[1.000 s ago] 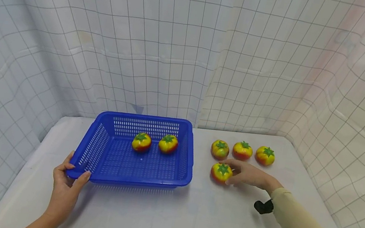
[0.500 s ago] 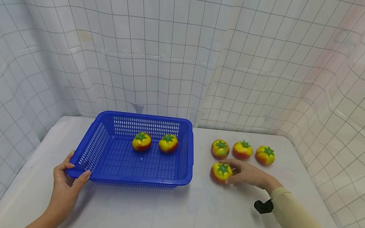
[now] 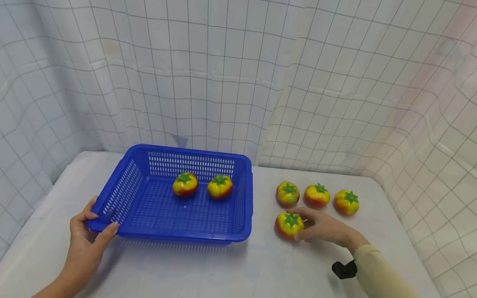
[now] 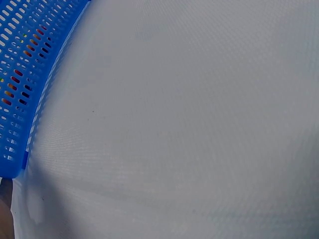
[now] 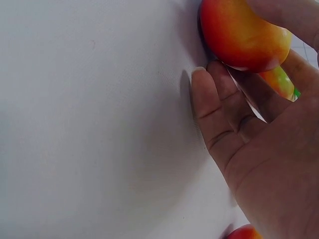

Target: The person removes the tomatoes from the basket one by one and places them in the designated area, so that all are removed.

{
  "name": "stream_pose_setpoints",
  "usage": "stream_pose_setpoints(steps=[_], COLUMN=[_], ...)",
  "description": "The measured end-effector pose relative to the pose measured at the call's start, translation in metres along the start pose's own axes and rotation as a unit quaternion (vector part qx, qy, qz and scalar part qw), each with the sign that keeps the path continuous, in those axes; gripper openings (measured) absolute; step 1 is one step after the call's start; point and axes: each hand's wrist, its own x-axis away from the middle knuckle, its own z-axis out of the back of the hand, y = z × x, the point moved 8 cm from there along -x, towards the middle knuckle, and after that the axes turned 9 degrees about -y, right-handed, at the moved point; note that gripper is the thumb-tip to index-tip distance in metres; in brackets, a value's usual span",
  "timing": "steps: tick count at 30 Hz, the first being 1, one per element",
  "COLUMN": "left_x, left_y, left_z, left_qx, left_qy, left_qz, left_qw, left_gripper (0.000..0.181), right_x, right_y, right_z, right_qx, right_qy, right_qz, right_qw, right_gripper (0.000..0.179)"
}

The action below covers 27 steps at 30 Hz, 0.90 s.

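Observation:
My left hand (image 3: 82,252) grips the near left corner of a blue plastic basket (image 3: 175,237), its thumb over the rim. Two yellow-and-red toy tomatoes (image 3: 185,185) with green leafy tops sit inside. To the basket's right, my right hand (image 3: 327,227) holds another toy tomato (image 3: 287,225) between thumb and fingers, low at the table. In the right wrist view the thumb lies over this tomato (image 5: 239,35) and fingers reach under its side. The left wrist view catches the slotted basket wall (image 4: 37,64) and only a sliver of hand.
Behind the right hand, three more toy tomatoes stand in a row: a left one (image 3: 288,194), a middle one (image 3: 317,196) and a right one (image 3: 346,203). A white cloth covers the table (image 3: 213,293). Checked white curtains (image 3: 216,60) enclose its back and sides.

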Motion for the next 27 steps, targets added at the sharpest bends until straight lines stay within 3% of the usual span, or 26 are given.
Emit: stream_pose_setpoints(steps=[11, 27], left_x=[0.0006, -0.0010], left_y=[-0.0016, -0.0014], left_z=[0.0004, 0.0005], left_qx=[-0.004, 0.010], left_qy=[-0.001, -0.001], left_qz=[-0.002, 0.002], left_qw=[1.0000, 0.9999], left_gripper=[0.042, 0.042], right_x=[-0.0020, -0.0012], right_y=[0.0035, 0.0053], right_z=[-0.0002, 0.0019], right_qx=[-0.002, 0.004], right_qy=[0.004, 0.005], right_qz=[-0.009, 0.012], right_qw=[1.0000, 0.9999], right_gripper=[0.070, 0.071])
